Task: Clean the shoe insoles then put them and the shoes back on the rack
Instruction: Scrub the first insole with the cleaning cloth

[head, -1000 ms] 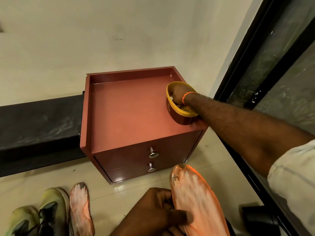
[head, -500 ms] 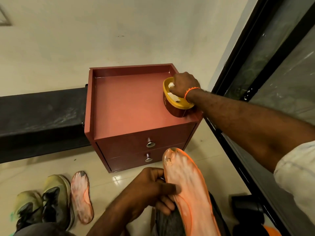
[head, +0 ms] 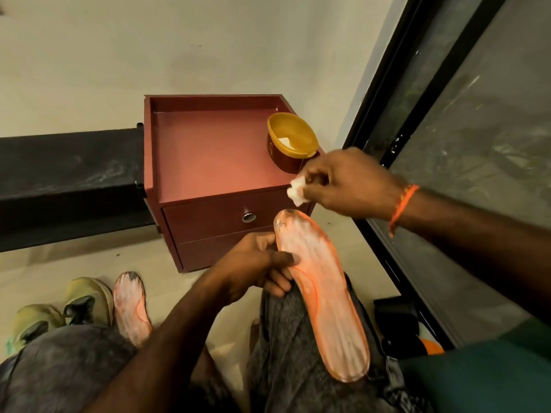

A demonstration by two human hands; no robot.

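Pale, smooth floor tiles [head: 89,257] meet a plain, matte off-white wall [head: 149,49] across the upper half of the frame, and a dark glass door with a black frame [head: 384,120] runs down the right side. At centre stands a boxy reddish-brown cabinet [head: 208,153] with a raised lip round its flat top and a round metal knob [head: 248,216] on its upper drawer. A round tub [head: 290,141] with a yellow rim and dark red wall sits at the right back corner of that top, something white lying inside it. A black, dull-surfaced bench or shelf [head: 68,165] extends to the left of the cabinet.

Just right of centre, the right hand [head: 348,183] pinches a small crumpled white wad [head: 296,190] between thumb and fingertips, held in the air just above the toe of a long orange insole [head: 322,293]. That insole is streaked with whitish film, rounded at both ends, and lies along the person's grey-trousered right thigh. The left hand [head: 256,263] grips its left edge near the toe, thumb on top and fingers curled underneath.

At lower left, a second orange insole [head: 131,308], likewise whitened with a dark toe tip, lies flat on the floor just beside a pair of olive-green shoes [head: 59,311] with black tongues.
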